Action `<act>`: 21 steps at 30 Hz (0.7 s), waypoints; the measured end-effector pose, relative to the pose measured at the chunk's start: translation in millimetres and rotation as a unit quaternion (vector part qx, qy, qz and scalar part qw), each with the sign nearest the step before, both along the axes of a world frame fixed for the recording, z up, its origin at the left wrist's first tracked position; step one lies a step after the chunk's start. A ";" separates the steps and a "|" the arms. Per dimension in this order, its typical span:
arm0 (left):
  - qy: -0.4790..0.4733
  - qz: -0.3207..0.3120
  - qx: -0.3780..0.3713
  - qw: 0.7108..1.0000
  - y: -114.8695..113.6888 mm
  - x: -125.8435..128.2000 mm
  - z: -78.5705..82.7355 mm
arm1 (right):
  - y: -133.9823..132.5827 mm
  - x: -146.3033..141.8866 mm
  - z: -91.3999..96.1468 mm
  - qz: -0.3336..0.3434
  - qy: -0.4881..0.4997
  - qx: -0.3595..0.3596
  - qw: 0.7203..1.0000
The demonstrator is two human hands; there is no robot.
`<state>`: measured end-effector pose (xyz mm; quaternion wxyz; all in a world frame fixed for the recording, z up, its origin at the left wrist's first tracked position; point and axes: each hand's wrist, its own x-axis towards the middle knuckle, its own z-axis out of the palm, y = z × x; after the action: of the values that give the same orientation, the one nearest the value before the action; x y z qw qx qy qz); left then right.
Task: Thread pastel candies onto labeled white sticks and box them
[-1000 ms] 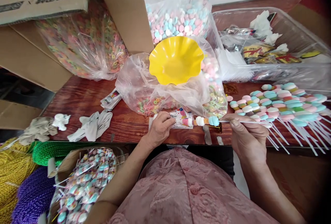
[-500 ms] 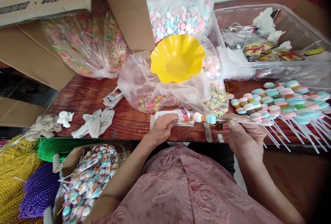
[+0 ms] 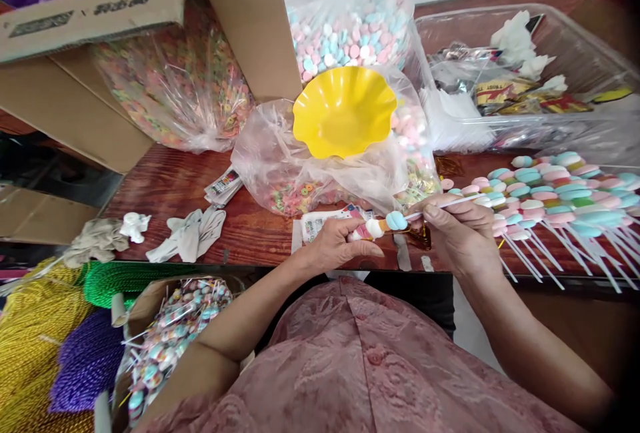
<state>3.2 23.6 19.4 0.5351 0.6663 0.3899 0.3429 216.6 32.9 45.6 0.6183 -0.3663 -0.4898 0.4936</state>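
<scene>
My right hand point(image 3: 463, 236) pinches the white stick of a candy skewer point(image 3: 387, 223) with a blue, an orange and a white piece on it. My left hand point(image 3: 340, 243) grips a printed clear wrapper point(image 3: 327, 221) and touches the skewer's tip, which sits at the wrapper's mouth. Both hands hover at the near edge of the wooden table point(image 3: 175, 183). A pile of finished candy skewers point(image 3: 550, 193) lies just to the right of my right hand.
A yellow scalloped bowl point(image 3: 344, 109) rests on a clear bag of ring candies point(image 3: 295, 173). Behind stand a bag of pastel sweets point(image 3: 350, 26), a cardboard box point(image 3: 150, 66) and a clear tub point(image 3: 525, 79). Wrapped skewers point(image 3: 175, 333) fill a box below left, beside cord rolls point(image 3: 55, 339).
My right hand has moved left and tilted the stick upward. My left hand has shifted right along the wrapper to meet the candy end.
</scene>
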 end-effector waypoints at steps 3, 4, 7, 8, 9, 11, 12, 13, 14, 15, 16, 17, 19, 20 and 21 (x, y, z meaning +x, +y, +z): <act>-0.027 0.008 -0.053 0.998 6.4 6.6 2.5 | 5.4 -3.2 1.8 0.013 0.010 -0.025 1.000; -0.017 0.009 -0.055 0.998 7.9 7.1 3.5 | 6.7 -3.3 1.6 0.013 0.013 -0.031 0.999; 0.081 -0.015 -0.017 0.996 11.3 4.5 8.8 | 10.3 -0.9 0.5 0.014 0.014 -0.058 0.998; 0.117 -0.028 -0.002 0.993 12.2 3.1 11.3 | 11.4 0.4 0.4 0.015 0.013 -0.066 0.998; 0.147 -0.042 0.008 0.988 13.1 1.9 13.9 | 12.6 1.6 0.3 0.017 0.010 -0.071 0.997; 0.179 -0.057 0.012 0.982 15.1 0.9 18.0 | 14.7 3.6 -0.1 0.023 0.001 -0.075 0.997; 0.183 -0.059 0.008 0.981 16.2 1.2 19.3 | 15.4 4.3 -0.6 0.027 -0.007 -0.073 0.997; 0.183 -0.059 0.003 0.981 17.3 1.9 19.8 | 15.9 4.7 -1.4 0.031 -0.016 -0.070 0.997; 0.180 -0.055 -0.003 0.982 18.4 3.0 19.8 | 16.0 4.7 -2.3 0.034 -0.026 -0.068 0.997; 0.175 -0.050 -0.009 0.983 19.5 4.2 19.2 | 15.6 4.3 -3.3 0.034 -0.036 -0.068 0.996; 0.171 -0.043 -0.014 0.984 20.4 5.6 18.4 | 14.9 3.5 -4.4 0.034 -0.044 -0.069 0.996; 0.170 -0.035 -0.018 0.985 21.2 6.9 17.6 | 13.8 2.4 -5.4 0.032 -0.050 -0.073 0.996; 0.175 -0.019 -0.021 0.984 22.1 9.5 16.4 | 11.3 -0.8 -6.9 0.029 -0.052 -0.081 0.995; 0.180 -0.010 -0.020 0.983 22.2 10.7 16.3 | 10.1 -2.6 -7.5 0.028 -0.050 -0.082 0.995; 0.186 -0.002 -0.015 0.982 22.1 12.0 16.4 | 9.2 -4.5 -7.9 0.027 -0.046 -0.081 0.995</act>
<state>15.1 45.7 35.8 0.4638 0.7112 0.4864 0.2062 212.1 42.1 37.7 0.5494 -0.4243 -0.4858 0.5311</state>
